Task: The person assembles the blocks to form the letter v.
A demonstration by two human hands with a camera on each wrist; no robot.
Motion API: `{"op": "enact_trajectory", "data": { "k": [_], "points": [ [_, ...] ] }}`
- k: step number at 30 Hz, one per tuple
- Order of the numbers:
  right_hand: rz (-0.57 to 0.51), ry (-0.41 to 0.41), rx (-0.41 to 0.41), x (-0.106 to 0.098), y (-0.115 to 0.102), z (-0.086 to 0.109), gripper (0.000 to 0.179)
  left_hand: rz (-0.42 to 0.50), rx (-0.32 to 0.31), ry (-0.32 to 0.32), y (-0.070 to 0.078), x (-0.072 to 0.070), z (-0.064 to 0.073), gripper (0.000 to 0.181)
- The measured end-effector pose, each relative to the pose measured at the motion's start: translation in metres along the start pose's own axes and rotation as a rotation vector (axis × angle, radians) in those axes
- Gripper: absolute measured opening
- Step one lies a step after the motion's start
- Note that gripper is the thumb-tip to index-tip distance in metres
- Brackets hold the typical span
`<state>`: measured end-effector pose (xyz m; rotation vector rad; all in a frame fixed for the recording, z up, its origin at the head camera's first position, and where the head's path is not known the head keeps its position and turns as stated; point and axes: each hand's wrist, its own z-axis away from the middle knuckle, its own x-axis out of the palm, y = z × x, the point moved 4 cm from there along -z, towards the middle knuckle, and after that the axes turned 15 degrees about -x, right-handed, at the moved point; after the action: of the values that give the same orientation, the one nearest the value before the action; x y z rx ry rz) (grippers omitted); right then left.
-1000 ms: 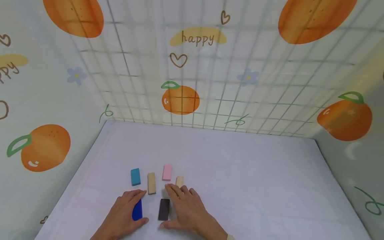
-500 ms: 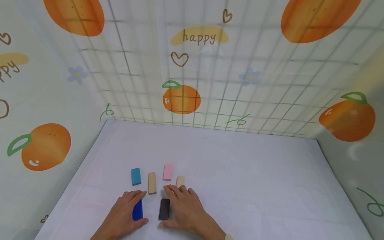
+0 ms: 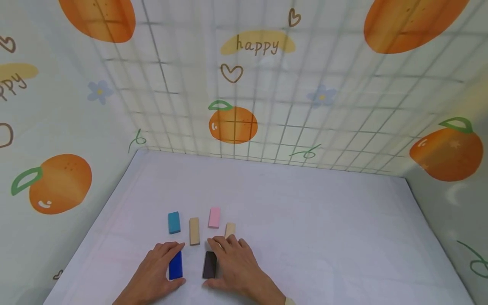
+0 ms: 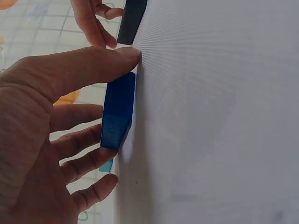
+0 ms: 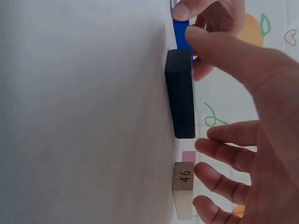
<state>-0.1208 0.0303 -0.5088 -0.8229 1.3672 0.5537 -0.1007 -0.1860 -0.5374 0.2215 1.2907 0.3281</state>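
Left hand (image 3: 155,269) has fingers spread around the blue block (image 3: 176,267), right hand (image 3: 237,267) same deal, black block (image 3: 209,265).

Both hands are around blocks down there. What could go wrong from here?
The right hand has its fingertips beside the pale wooden block, so a forward drift might nudge it.
Its fingers are spread loosely around the black block, so an uneven squeeze could turn it.
The left hand spans the blue block, with the tan block near its fingertips; reaching farther might knock that one.
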Motion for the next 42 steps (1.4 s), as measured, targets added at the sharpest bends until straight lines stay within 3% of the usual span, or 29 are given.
{"op": "enact_trajectory", "data": {
  "k": [6,42],
  "points": [
    [0.021,-0.001,-0.007,-0.0002,-0.0006,0.0001,0.092,0.008,-0.025,0.002,-0.0022,-0.0015,0.0004,0.088],
    [0.076,-0.035,-0.012,0.0004,-0.0015,-0.0032,0.074,0.024,0.006,0.038,-0.0030,-0.0083,0.0048,0.072]
  ]
}}
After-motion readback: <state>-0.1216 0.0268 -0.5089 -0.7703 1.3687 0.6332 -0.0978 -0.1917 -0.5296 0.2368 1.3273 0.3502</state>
